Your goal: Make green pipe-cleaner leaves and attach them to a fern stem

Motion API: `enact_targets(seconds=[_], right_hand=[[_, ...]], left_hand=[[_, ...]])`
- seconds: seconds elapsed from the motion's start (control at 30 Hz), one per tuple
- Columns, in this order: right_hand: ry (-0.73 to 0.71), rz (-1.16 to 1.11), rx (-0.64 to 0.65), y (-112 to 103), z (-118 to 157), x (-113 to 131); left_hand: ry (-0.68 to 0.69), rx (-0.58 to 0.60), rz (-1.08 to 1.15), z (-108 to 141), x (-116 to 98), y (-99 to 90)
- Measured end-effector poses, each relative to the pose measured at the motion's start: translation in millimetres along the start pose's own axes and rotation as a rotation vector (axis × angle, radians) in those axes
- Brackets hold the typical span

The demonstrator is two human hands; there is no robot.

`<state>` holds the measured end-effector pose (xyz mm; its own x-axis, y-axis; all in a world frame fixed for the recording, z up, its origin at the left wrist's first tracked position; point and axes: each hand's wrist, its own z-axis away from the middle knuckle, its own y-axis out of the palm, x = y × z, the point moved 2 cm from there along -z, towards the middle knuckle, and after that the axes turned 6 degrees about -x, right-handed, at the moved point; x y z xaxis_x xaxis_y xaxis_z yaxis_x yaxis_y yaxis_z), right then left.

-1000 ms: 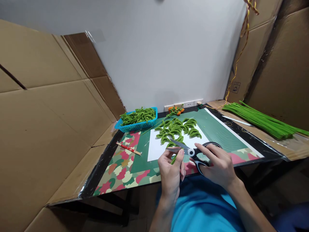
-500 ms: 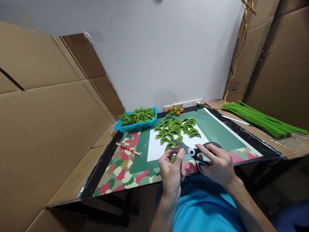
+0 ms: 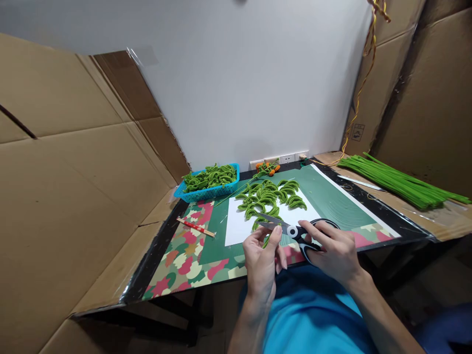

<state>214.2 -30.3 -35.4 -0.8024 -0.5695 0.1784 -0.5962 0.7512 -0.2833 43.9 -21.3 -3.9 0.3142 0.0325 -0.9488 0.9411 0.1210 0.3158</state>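
With our left hand (image 3: 259, 265) pinching a green chenille piece (image 3: 266, 242), we should steer the scissors (image 3: 292, 231) in our right hand (image 3: 338, 256) clear of fingertips (image 3: 276, 233).

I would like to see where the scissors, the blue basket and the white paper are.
Scissors (image 3: 292, 231): head view, the round pivot.
Blue basket (image 3: 217, 192): head view, front wall.
White paper (image 3: 234, 229): head view, bare left part.
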Motion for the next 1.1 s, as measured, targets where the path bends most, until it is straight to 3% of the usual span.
enact_targets(seconds=[0.27,0.67,0.87,1.1], right_hand=[[0.019,-0.024,0.045,1,0,-3],[0.077,0.039,0.081,-5,-8,-5],[0.275,0.031,0.069,-21,-16,-20],[0.562,0.142,0.062,-39,-10,-60]], left_hand=[[-0.009,-0.016,0.026,0,-2,-1.6],[0.094,-0.022,-0.054,-2,-7,-8.2],[0.216,-0.008,-0.155,-10,-9,-19.0],[0.187,-0.023,-0.237,-23,-2,-25.1]])
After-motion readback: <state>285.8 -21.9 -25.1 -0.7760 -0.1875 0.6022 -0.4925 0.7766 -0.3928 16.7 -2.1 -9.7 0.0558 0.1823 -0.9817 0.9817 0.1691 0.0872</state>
